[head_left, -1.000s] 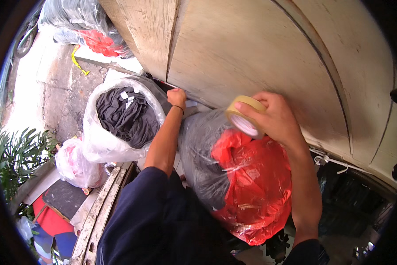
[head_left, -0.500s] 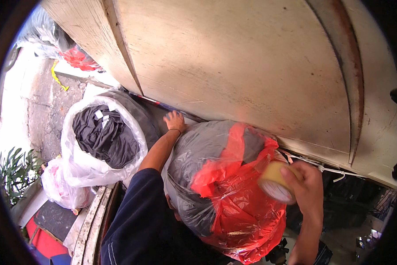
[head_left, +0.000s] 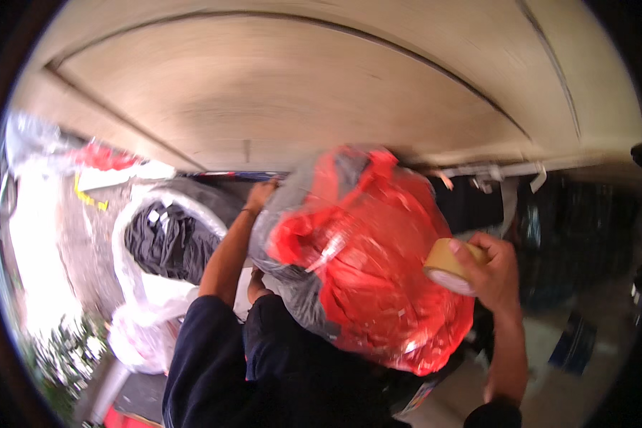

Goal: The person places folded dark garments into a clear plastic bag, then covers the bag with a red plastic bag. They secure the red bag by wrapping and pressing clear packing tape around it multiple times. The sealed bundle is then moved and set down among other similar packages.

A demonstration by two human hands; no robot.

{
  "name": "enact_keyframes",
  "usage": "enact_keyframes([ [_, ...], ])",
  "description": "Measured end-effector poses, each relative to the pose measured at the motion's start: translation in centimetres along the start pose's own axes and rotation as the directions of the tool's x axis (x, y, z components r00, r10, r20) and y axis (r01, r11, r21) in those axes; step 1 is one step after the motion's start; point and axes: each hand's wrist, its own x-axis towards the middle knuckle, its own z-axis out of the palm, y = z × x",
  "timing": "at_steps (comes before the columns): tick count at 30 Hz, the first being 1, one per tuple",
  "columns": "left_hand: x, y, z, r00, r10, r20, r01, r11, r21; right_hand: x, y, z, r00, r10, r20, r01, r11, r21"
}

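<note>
While the left hand presses open-palmed on the clear plastic sack of red cloth, steadying it at centre, the right hand grips a tan roll of packing tape at three o'clock.

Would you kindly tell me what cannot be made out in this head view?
- Left hand: its fingers lie behind the red-filled clear bag.
- Tape roll: the right hand covers its far side.
- Bag's underside: hidden by the dark sleeve.
- White bag of dark clothes: motion blur obscures the contents.
</note>
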Motion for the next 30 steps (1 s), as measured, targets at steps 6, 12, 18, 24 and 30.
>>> enact_keyframes([
  [6,-13.0,9.7,-10.2,0.766,0.157,-0.624,-0.340,0.922,-0.186,-13.8,15.5,-2.6,0.884,0.419,-0.206,-0.407,0.908,0.099],
  [12,-29.4,37.4,-2.8,0.564,0.716,-0.410,-0.740,0.659,0.134,-21.1,26.8,0.2,0.883,0.295,-0.366,-0.235,0.951,0.200],
  [18,-30.2,55.3,23.3,0.006,0.788,0.615,-0.959,0.179,-0.220,-23.2,30.3,3.2,0.814,0.560,-0.155,-0.482,0.800,0.357],
  [24,-25.4,53.2,29.4,0.071,0.085,0.994,-0.996,-0.049,0.076,-26.8,38.2,13.4,0.788,0.556,-0.264,-0.293,0.715,0.634],
  [30,-24.8,51.0,25.7,-0.017,0.377,0.926,-0.999,0.031,-0.031,-18.9,41.4,26.6,0.852,0.444,-0.277,-0.298,0.847,0.440],
])
